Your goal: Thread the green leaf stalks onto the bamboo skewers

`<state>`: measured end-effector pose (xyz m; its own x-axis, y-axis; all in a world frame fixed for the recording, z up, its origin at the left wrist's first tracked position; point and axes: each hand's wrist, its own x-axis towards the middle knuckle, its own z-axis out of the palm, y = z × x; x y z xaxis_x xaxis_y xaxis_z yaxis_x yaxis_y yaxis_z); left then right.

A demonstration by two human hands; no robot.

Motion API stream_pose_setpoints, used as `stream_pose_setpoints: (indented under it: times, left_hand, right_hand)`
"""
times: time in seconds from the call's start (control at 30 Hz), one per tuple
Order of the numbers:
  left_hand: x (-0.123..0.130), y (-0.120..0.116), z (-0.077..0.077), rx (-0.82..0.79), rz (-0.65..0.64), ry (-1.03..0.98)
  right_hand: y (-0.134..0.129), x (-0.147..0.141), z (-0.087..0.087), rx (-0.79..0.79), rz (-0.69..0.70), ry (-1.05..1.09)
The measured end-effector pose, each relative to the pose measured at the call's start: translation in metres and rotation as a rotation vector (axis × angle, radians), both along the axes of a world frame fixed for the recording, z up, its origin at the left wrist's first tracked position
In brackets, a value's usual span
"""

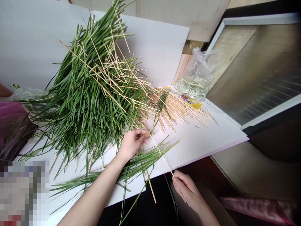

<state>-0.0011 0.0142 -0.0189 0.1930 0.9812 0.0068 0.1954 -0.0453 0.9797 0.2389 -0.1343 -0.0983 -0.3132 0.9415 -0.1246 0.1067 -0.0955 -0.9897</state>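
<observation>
Both forearms (97, 185) reach forward, the left hand (134, 142) pinching a slim, straight, pale stick (167, 163) near its upper end, the right hand (187, 188) pinching it lower, as it slants across the front edge of the white surface (202, 139), bare toward the right.

One left hand (134, 142) and one right hand (187, 190), one held skewer (167, 164), one large heap of greens (87, 103), one smaller bunch (150, 158) and one right-side plastic bag (196, 85) are counted; many loose skewers (178, 108) (too overlapped to be numbered) are seen.
</observation>
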Motion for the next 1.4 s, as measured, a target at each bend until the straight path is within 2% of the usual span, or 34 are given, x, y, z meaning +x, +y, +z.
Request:
stream_pose_setpoints:
  times: [0.33,0.57,1.03,1.4]
  left_hand:
    - [0.0016,-0.0017,0.0033,0.003,0.011,-0.001]
    - [0.0002,-0.0007,-0.0031,0.017,-0.017,0.038]
    - [0.0031,0.0009,-0.0039,-0.072,-0.014,-0.153]
    - [0.0042,-0.0004,-0.0042,-0.104,-0.016,-0.162]
  right_hand:
    - [0.0003,0.0008,-0.0013,0.007,-0.005,0.009]
    - [-0.0006,-0.0003,0.0026,-0.007,-0.002,0.004]
    - [0.0,-0.0003,-0.0001,0.004,-0.002,0.0]
    - [0.0001,-0.0005,0.0004,-0.004,-0.008,0.016]
